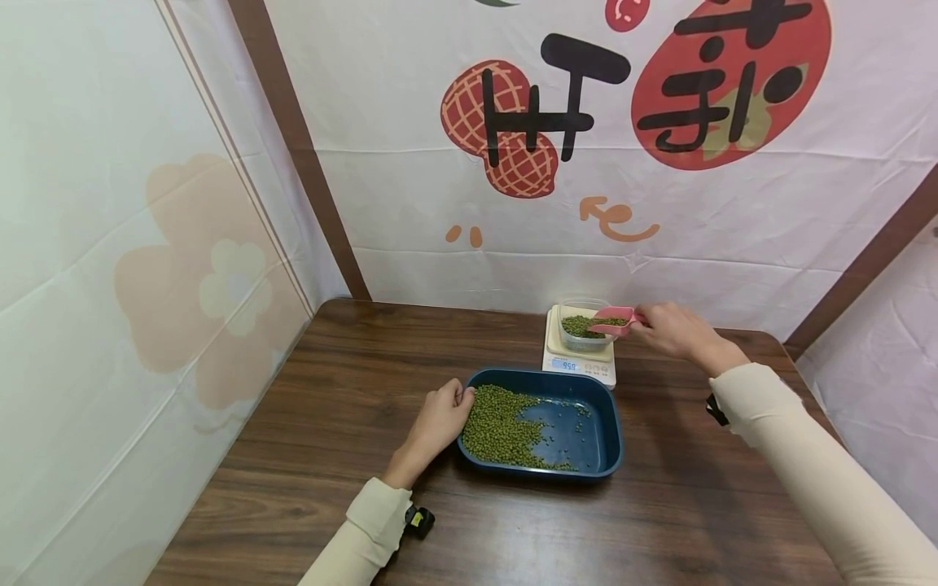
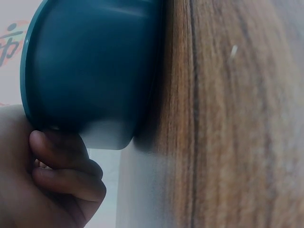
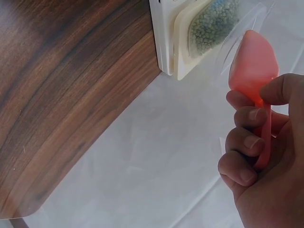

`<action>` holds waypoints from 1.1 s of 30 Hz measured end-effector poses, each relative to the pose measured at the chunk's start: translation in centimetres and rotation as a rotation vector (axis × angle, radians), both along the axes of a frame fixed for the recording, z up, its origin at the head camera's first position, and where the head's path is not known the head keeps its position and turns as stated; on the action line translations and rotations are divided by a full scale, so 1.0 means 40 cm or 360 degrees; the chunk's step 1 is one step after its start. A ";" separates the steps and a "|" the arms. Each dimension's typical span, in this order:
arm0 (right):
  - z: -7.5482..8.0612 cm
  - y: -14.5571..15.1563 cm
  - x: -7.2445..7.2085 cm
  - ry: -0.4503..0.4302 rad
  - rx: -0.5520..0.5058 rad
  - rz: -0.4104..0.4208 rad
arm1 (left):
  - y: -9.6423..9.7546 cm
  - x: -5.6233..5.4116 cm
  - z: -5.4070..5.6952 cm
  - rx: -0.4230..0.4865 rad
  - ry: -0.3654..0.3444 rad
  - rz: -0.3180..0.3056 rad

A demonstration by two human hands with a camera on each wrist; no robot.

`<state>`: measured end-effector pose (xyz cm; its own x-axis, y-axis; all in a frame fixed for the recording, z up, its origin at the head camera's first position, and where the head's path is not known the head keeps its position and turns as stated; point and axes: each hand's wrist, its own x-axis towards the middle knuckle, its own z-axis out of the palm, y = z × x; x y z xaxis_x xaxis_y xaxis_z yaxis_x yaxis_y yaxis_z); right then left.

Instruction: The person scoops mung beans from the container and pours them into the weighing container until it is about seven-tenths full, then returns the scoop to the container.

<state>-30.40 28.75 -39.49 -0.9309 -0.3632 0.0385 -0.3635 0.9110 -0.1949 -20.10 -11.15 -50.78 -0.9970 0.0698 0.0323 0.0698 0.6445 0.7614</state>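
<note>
My right hand (image 1: 677, 330) grips the handle of a pink scoop (image 3: 254, 61), fingers wrapped round it. Some green beans lie in the scoop, whose tip is over a clear plastic container (image 1: 584, 343). That container holds more green beans (image 3: 213, 26) and stands on a white kitchen scale (image 1: 597, 373) with a lit display. At the left end of a dark blue tray (image 1: 575, 435), my left hand (image 1: 440, 419) pinches the rim with curled fingers (image 2: 71, 183). Green beans (image 1: 494, 427) heap toward that end of the tray, with a few scattered at its right.
The brown wood-grain table (image 1: 352, 407) ends at a white cloth wall (image 1: 454, 277) printed with fruit pictures and dark characters. Scale and container stand at the table's back edge, just behind the tray. Another cloth wall (image 1: 88, 325) with a flower print is on the left.
</note>
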 end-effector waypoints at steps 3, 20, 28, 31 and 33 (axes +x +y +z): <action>0.002 0.002 -0.001 -0.0002 0.0019 0.0000 | 0.000 0.000 0.000 0.0005 -0.0004 0.0001; 0.014 0.000 0.000 0.0027 0.0077 0.0001 | 0.001 0.000 -0.001 0.0009 -0.0001 0.0006; 0.021 -0.001 0.001 0.0036 0.0105 -0.0006 | 0.001 0.000 0.000 0.0016 -0.0002 -0.0007; 0.023 -0.001 0.003 0.0042 0.0113 -0.0007 | 0.001 0.000 0.001 0.0013 -0.0003 -0.0006; 0.024 -0.001 0.004 0.0046 0.0113 -0.0009 | 0.001 0.000 0.001 0.0017 -0.0003 -0.0008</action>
<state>-30.23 28.69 -38.54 -0.9318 -0.3607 0.0396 -0.3628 0.9242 -0.1190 -20.11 -11.12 -50.74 -0.9967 0.0744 0.0315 0.0718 0.6362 0.7682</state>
